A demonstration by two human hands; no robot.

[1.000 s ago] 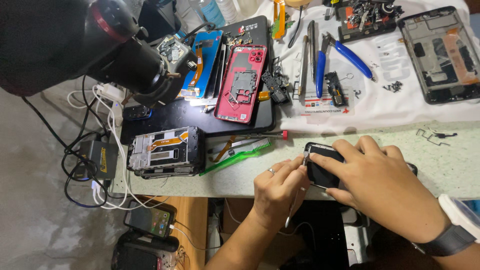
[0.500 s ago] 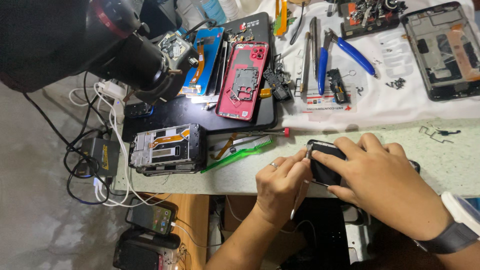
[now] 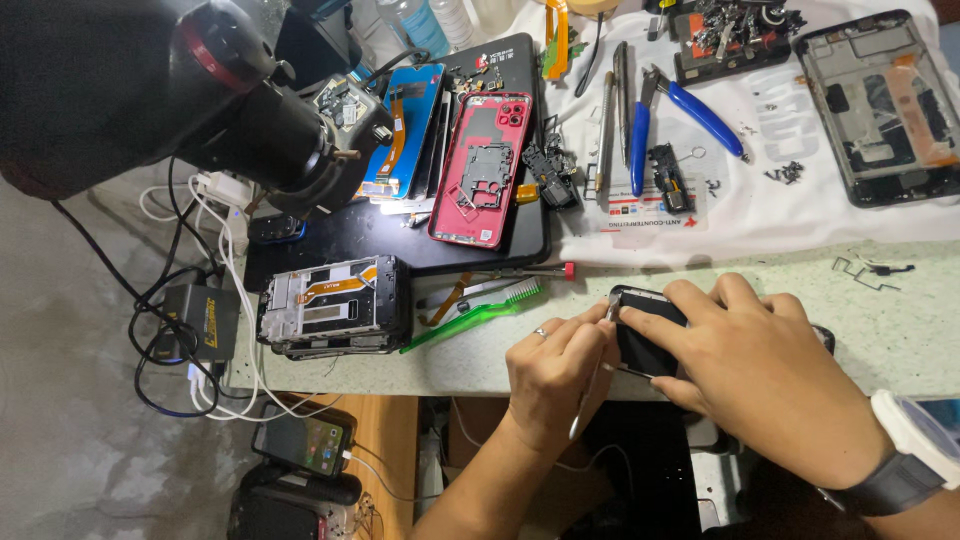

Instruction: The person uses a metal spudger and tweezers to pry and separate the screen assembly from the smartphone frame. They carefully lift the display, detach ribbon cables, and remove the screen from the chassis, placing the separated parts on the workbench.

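1. Here, seen from above, two bare hands work at the near edge of a cluttered, pale speckled workbench (image 3: 900,330).
2. The right hand (image 3: 760,375), with a dark wristband and a white watch at the wrist, lies palm down over a small black phone (image 3: 645,335), fingers curled round it and pressing it onto the bench edge.
3. The left hand (image 3: 555,375), a ring on one finger, is closed round a thin silver tool (image 3: 590,395); its upper end touches the phone's left edge.
4. Just left of the hands lie a green toothbrush (image 3: 470,315) and a slim screwdriver with a red end (image 3: 530,272).
5. Further left sits a stripped phone frame with an orange ribbon cable (image 3: 335,305).
6. Behind, on a black mat (image 3: 350,235), rests a red phone back shell (image 3: 485,165) beside a blue one (image 3: 405,130).
7. On a white cloth (image 3: 790,200) lie blue-handled pliers (image 3: 685,105), metal tweezers (image 3: 607,125) and another opened phone frame (image 3: 885,105).
8. A large black microscope head (image 3: 230,110) looms at upper left, with cables and a charger (image 3: 200,320) below it.
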